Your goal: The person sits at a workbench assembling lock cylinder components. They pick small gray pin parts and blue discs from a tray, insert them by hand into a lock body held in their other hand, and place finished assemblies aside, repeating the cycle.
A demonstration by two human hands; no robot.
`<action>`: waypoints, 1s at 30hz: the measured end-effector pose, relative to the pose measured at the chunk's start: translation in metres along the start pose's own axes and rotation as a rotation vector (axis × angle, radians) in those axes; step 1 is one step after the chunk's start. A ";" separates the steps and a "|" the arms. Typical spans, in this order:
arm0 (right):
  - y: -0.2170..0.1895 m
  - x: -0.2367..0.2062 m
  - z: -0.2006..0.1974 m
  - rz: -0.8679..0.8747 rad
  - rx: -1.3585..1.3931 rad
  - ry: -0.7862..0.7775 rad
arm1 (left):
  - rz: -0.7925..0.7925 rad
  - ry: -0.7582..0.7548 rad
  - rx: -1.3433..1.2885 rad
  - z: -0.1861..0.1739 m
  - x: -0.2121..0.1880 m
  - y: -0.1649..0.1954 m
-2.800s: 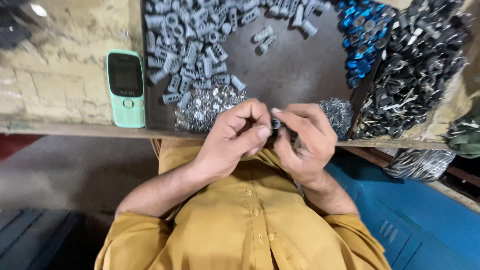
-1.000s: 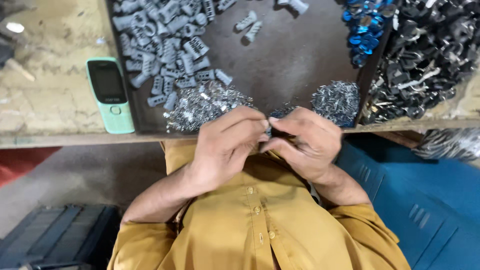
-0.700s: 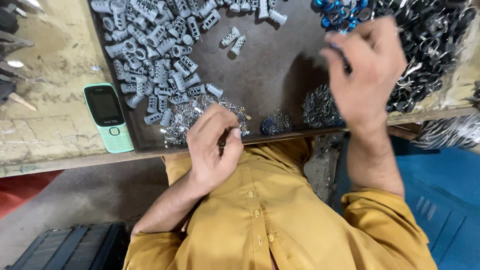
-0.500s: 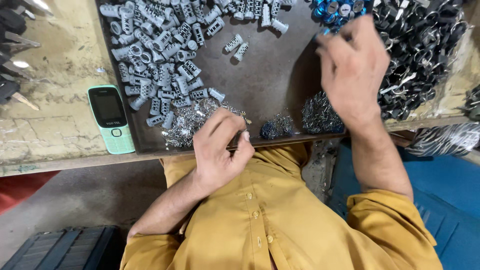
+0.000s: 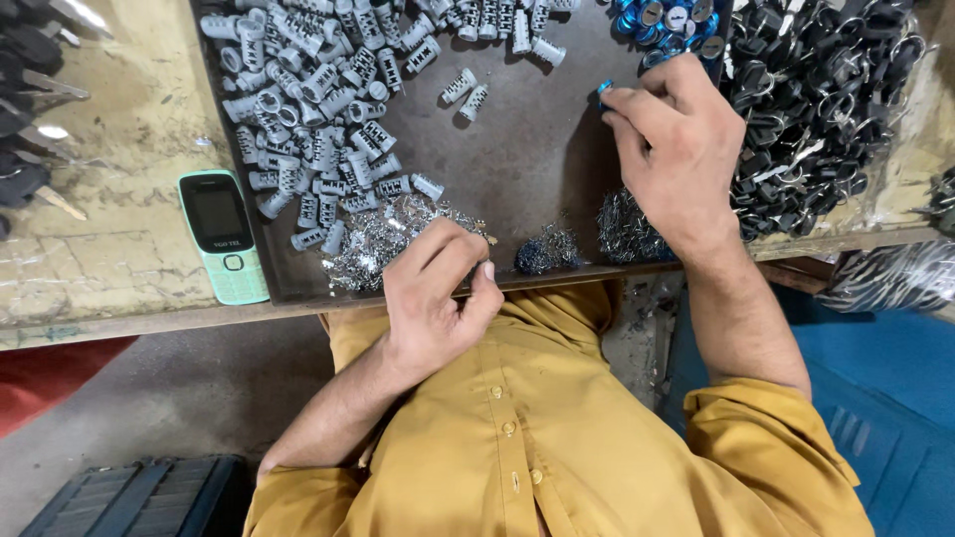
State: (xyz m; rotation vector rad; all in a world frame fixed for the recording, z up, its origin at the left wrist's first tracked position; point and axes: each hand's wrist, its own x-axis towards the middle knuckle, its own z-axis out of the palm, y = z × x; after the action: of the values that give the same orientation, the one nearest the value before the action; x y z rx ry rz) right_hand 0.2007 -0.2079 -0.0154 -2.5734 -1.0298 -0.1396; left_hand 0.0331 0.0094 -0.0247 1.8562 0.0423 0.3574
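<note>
My left hand is curled at the near rim of the dark metal tray, thumb pressed to forefinger; I see nothing in the pinch. It rests by a heap of small shiny metal pieces. My right hand reaches further up the tray and pinches a small blue cap at its fingertips. It is just below the pile of blue caps. Many grey ribbed cylinders lie across the tray's left half.
A green push-button phone lies on the worn bench left of the tray. Black keys on rings are heaped at the right. Two more small metal heaps sit at the tray's near edge. A dark crate stands on the floor.
My hands were together at my chest, working on one small part. They have separated: the right reached up to the blue caps and took one, and the left dropped to the shiny heap.
</note>
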 end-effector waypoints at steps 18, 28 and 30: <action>-0.096 -0.088 0.000 0.488 1.260 0.007 | 0.091 -0.161 -0.208 0.004 -0.008 0.009; -0.095 -0.080 -0.010 0.240 0.979 -0.050 | -0.100 -0.115 -0.327 0.006 -0.008 0.020; -0.091 -0.077 -0.014 0.114 0.961 -0.135 | -0.377 -0.157 -0.739 -0.004 -0.004 0.019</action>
State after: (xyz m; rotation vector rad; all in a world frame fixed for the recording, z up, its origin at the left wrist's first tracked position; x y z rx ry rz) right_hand 0.0827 -0.2024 0.0070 -1.7531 -0.7231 0.4568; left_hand 0.0250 0.0060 -0.0068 1.1052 0.1320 -0.0449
